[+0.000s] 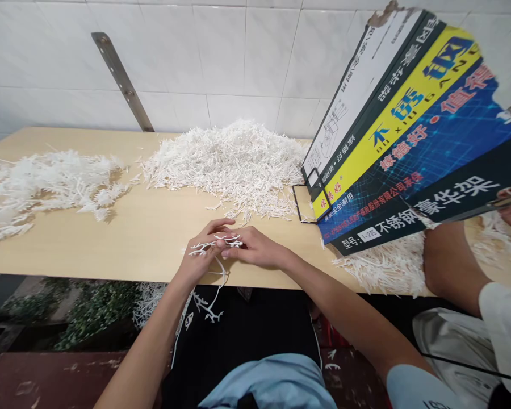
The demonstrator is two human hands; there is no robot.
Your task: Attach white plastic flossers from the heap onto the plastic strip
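Note:
My left hand (202,253) and my right hand (252,245) meet at the near edge of a light wooden table (123,227). Both pinch a white plastic branching sprue (215,243) between the fingertips. A longer part of the white sprue (210,304) hangs down from my left hand below the table edge. A large heap of small white plastic sticks (234,162) lies just beyond my hands.
A pile of white branched pieces (46,184) covers the table's left. A tilted printed cardboard box (404,136) stands at right. Another person's arm (447,267) rests beside more white sticks (387,267). Green foliage (89,312) lies under the table. A white tiled wall is behind.

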